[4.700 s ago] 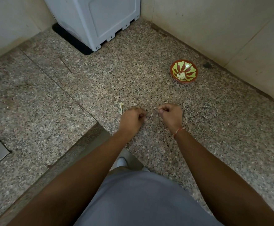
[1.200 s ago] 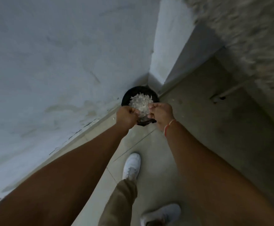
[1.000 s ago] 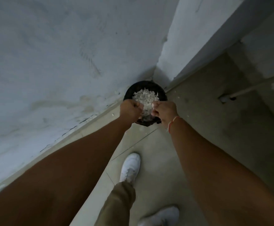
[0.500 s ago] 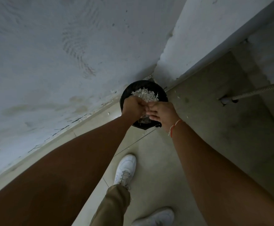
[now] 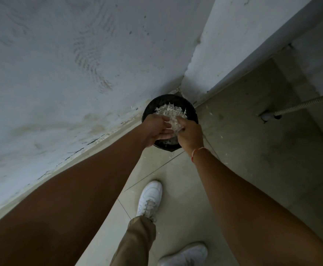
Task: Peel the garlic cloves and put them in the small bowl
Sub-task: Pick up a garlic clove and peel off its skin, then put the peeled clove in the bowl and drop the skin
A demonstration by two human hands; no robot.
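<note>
I stand over a black bin (image 5: 192, 112) in the corner of the floor, filled with a heap of white garlic peels (image 5: 169, 112). Both my hands hover just above it, touching each other. My left hand (image 5: 156, 129) has its fingers stretched out towards the right. My right hand (image 5: 190, 134), with a red thread on the wrist, shows its back, its fingers bent down over the left fingertips; what they hold is hidden. The small bowl and the garlic cloves are out of view.
A rough white wall (image 5: 70, 64) rises on the left and meets another wall behind the bin. A ribbed hose (image 5: 306, 101) crosses at the right. Bits of peel lie on the tiled floor (image 5: 243, 141). My white shoes (image 5: 150, 196) are below.
I have left the granite counter with the small bowl and now stand over the bin. In the last second my left hand's fingers have opened out against the right hand.
</note>
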